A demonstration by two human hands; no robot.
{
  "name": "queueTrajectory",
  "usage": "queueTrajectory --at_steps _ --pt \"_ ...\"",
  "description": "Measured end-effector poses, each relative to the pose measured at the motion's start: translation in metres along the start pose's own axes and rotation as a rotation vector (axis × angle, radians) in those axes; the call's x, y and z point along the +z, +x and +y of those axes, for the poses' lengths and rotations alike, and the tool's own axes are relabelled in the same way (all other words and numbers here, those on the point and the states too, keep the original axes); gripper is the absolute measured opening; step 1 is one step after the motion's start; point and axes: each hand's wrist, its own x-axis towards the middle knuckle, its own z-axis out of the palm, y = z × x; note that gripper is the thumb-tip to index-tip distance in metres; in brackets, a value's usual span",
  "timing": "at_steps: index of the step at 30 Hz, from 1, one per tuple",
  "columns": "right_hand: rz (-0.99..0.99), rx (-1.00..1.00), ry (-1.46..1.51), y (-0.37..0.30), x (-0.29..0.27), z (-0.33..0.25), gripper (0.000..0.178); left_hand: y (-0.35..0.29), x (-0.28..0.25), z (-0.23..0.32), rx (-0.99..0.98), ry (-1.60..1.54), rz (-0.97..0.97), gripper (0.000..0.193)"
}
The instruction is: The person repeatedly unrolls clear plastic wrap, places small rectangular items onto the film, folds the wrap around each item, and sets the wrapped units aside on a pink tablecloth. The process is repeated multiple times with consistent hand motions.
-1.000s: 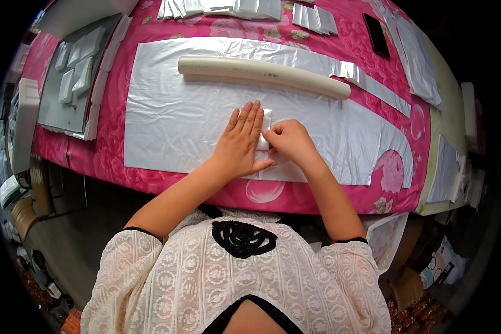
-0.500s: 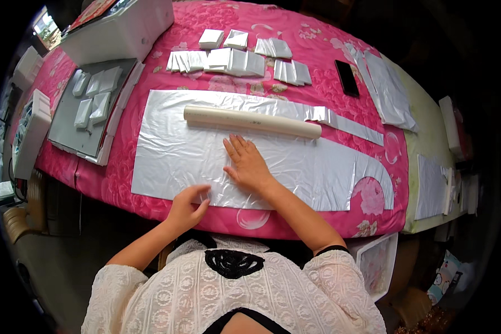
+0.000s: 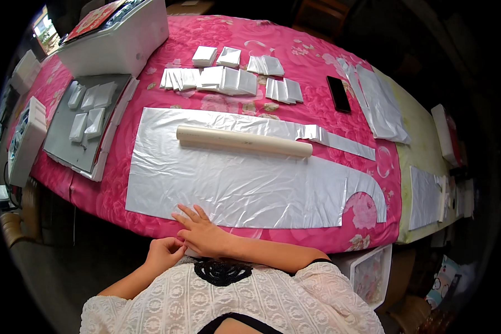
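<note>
A silvery-white plastic sheet cut like an apron lies flat before me, curved at its right end and with a narrow strap along the far side. Across it rests a cream-coloured tube, touched by neither hand. My right hand reaches left over the sheet's near edge, its fingers spread and some tips on the plastic. Just beside it, at the table's front edge, my left hand is closed with fingers pinched together; anything in that pinch is hidden.
Beyond the sheet sit several folded white packets. A black phone and more silvery plastic lie to the right. At left stand a grey board with small packets and a white foam box. A white bin is below the table.
My right hand has drawn back from the sheet's middle to its near left edge. The left hand has come nearer my body and closed. The whole view has shifted slightly.
</note>
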Motion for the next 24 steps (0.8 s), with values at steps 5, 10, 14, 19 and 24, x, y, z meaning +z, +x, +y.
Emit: queueTrajectory --at_steps 5,10,14,19,24 --pt "0.304 -0.042 0.016 -0.019 -0.096 0.063 0.011 0.030 -0.006 0.074 0.506 0.323 0.097 0.041" --pt "1.115 0.524 0.562 -0.015 -0.225 0.213 0.019 0.060 -0.008 0.084 0.610 0.282 0.113 0.048" --pt "1.232 0.929 0.040 -0.034 -0.270 0.317 0.029 0.071 0.002 0.085 0.666 0.282 0.023 0.047" --pt "0.956 1.310 -0.501 -0.020 -0.261 0.296 0.038 0.070 0.001 0.079 0.620 0.312 0.041 0.047" --pt "0.754 0.718 -0.287 -0.048 -0.223 0.230 0.042 0.071 -0.003 0.078 0.676 0.312 0.043 0.047"
